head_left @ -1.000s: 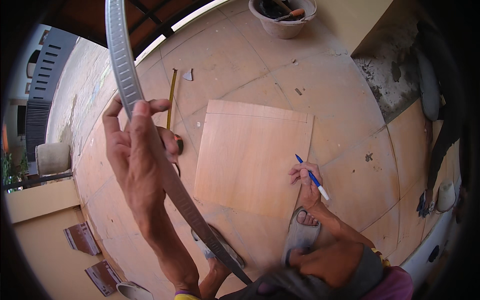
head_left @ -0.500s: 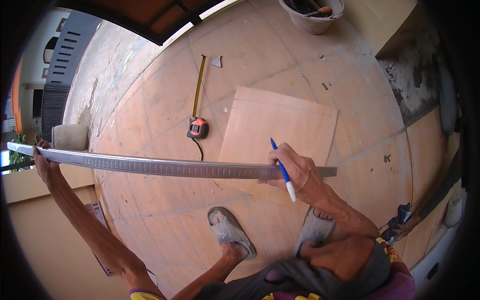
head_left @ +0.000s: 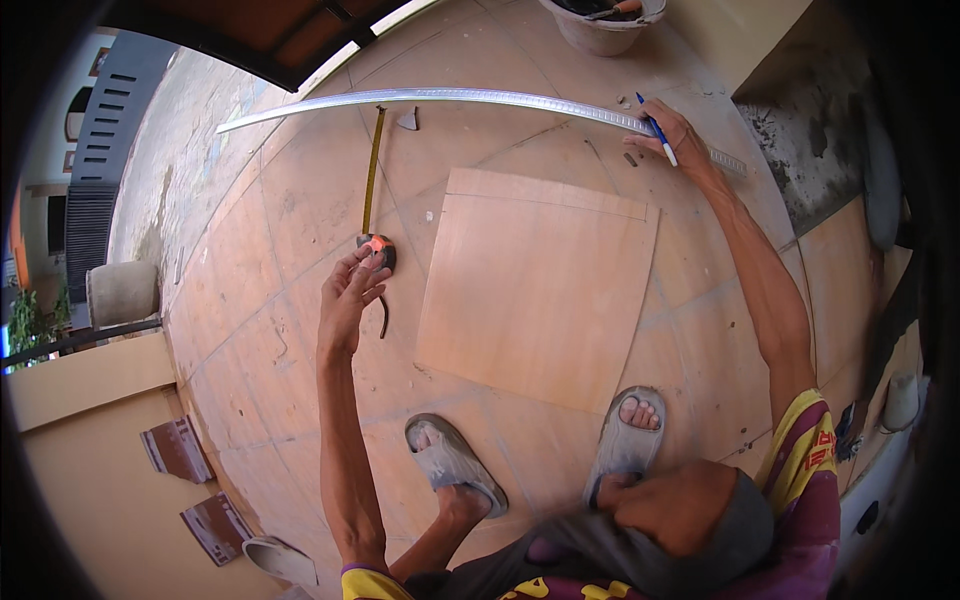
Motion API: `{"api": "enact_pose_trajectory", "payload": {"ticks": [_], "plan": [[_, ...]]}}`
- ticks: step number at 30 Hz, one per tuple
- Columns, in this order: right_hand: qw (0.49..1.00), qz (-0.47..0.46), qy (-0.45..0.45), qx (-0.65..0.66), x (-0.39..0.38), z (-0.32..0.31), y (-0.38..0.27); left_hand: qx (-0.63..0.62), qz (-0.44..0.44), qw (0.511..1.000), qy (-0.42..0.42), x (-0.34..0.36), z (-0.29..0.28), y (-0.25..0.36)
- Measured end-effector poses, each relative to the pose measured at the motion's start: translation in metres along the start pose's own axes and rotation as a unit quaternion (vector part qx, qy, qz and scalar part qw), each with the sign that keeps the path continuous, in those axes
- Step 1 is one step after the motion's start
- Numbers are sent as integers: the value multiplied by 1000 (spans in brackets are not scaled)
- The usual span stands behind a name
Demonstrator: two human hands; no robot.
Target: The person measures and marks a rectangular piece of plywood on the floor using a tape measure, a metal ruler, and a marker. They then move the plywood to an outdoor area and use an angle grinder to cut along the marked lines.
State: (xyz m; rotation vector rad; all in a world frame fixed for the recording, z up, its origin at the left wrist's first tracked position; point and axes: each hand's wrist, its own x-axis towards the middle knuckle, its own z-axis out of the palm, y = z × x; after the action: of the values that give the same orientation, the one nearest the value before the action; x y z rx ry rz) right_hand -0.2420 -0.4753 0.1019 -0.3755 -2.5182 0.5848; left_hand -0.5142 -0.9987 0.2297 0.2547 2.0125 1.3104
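My right hand (head_left: 672,138) is stretched to the far right, closed on a blue pen (head_left: 655,128) with a white end. The same hand lies across the right part of a long silver metal bar (head_left: 430,97), which runs left to right over the far floor. My left hand (head_left: 350,300) is at the tape measure (head_left: 380,252), its fingers apart and partly covering the orange and black case. Whether they touch it I cannot tell. The yellow blade (head_left: 374,170) is drawn out away from me, its tip near the bar. A square tan board (head_left: 535,290) lies before my feet, with a line along its far edge.
My sandalled feet (head_left: 455,465) stand just nearer than the board. A bucket with tools (head_left: 605,35) is at the far edge. Beside the blade tip lies a small grey shard (head_left: 408,119). A low yellow wall (head_left: 95,400) stands at left.
The metal bar has gone from in front of my body to the far floor. My left hand has let go of it and moved to the tape measure. My right hand has reached forward with the pen.
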Motion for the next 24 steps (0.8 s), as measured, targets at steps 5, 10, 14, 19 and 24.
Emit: {"api": "enact_pose_trajectory", "payload": {"ticks": [5,10,14,19,24], "plan": [[1000,21,7,9,0,10,15,7,9,1000,17,-18,59,-37],[994,6,60,-89,-4,-5,-7,8,119,993,-4,-39,168,-26],[993,63,-93,-30,-51,-18,-150,134,353,926,18,-84,229,31],[941,176,-245,153,-174,-36,-246,74,310,934,-164,-110,277,15],[807,354,-384,277,-192,-84,-270,-53,51,953,-295,-119,277,-15]]}}
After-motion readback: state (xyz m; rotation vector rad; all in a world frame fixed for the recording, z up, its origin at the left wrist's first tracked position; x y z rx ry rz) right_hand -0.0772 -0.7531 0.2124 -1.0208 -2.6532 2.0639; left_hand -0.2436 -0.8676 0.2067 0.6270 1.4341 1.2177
